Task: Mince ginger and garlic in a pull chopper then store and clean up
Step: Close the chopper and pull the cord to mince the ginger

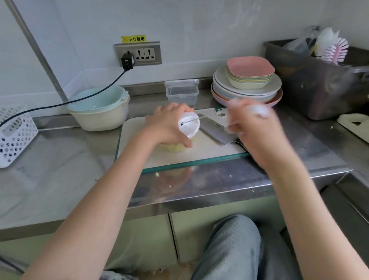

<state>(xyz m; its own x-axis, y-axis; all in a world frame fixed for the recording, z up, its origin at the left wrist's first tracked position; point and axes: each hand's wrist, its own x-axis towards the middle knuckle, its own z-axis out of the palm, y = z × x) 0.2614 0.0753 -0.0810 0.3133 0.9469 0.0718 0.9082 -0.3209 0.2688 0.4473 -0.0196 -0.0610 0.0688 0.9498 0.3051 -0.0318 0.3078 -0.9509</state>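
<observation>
Left hand (168, 125) clamps the white-lidded clear plastic pull chopper (186, 129) at frame centre, grip wrapped round it to steady it on the white cutting board (135, 137). Right hand (252, 124), blurred, grip pinching the white pull handle (259, 110); thin cord (193, 120) taut between. Steel cleaver (213, 130) lies beside. Behind, clear lidded storage box (182, 92) waits on the steel desk (53, 166).

Ahead of my hands, a pale tiled wall (195, 23) carries a steel socket panel (138, 54) with a yellow warning label (133, 38) above it. The steel counter (53, 166) runs left and right under soft, even light. Below my hands are pale green cabinet doors (145, 236).
</observation>
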